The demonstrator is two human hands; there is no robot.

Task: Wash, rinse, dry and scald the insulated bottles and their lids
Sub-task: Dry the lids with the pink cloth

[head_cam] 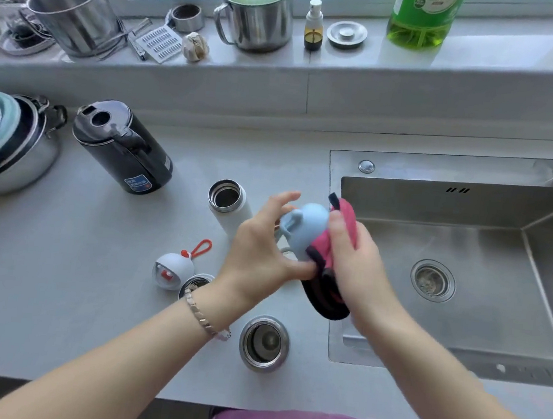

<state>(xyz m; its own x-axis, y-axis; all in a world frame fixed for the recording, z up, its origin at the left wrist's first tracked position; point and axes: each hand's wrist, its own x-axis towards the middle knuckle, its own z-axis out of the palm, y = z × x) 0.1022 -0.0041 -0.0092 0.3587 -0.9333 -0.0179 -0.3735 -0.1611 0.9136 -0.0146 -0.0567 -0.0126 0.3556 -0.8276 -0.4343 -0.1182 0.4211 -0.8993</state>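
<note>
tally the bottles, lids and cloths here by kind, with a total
Bottles: 3 (white bottle, steel bottle, half-hidden bottle by the wrist)
Lids: 2 (blue lid in the left hand, white lid)
Cloths: 1 (pink cloth in the right hand)
Total: 6

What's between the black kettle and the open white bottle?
Nothing: in the head view, only bare grey counter separates the black kettle from the open white bottle.
</note>
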